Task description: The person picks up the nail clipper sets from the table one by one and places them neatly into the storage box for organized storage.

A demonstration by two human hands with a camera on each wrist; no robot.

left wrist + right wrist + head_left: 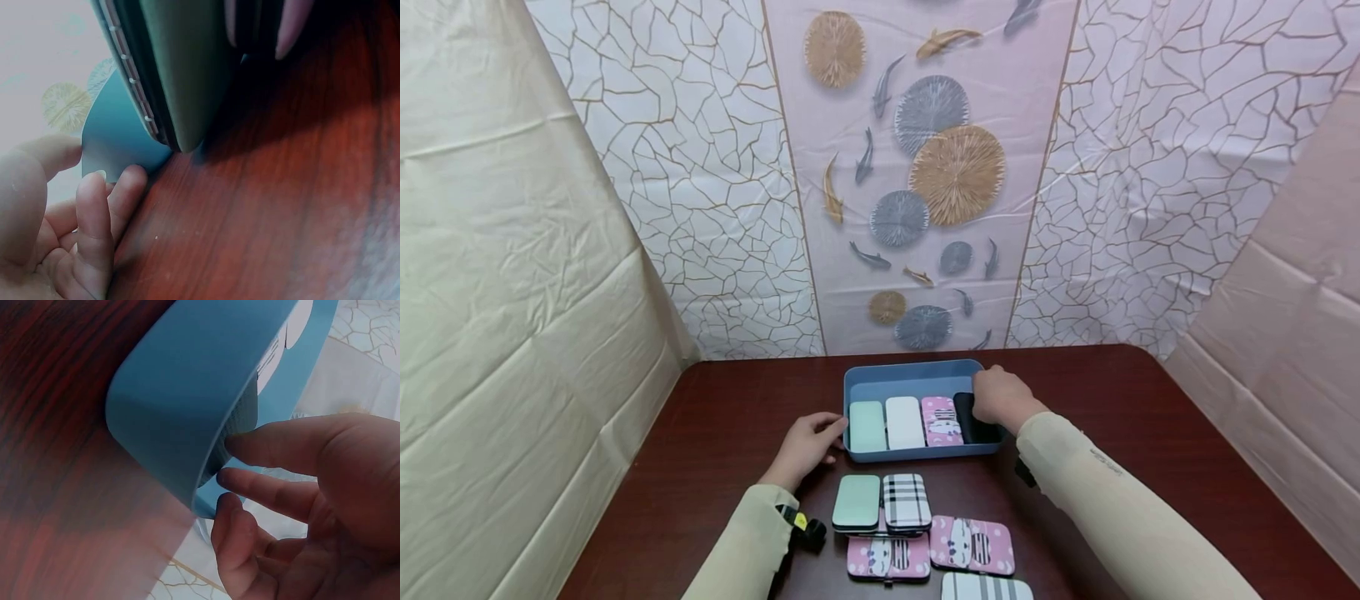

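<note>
A blue tray (910, 455) stands at the back of the table, with a mint green case (867, 427), a white case (905, 422), a pink cartoon case (941, 421) and a black case (973, 422) in a row inside. My right hand (1002, 395) reaches over the tray's right end and holds the black case. In the right wrist view, thumb and forefinger are at its dark textured end (240, 422). My left hand (805, 447) touches the tray's left end, its fingers loosely bent; thumb and fingertips meet the blue wall (119, 131) in the left wrist view.
In front of the tray, another mint green case (857, 502) and a plaid case (907, 502) lie on top of pink cases (889, 558). Another pink case (972, 546) and a striped case (987, 587) lie to their right. Patterned cloth (925, 275) hangs behind the dark table (737, 417).
</note>
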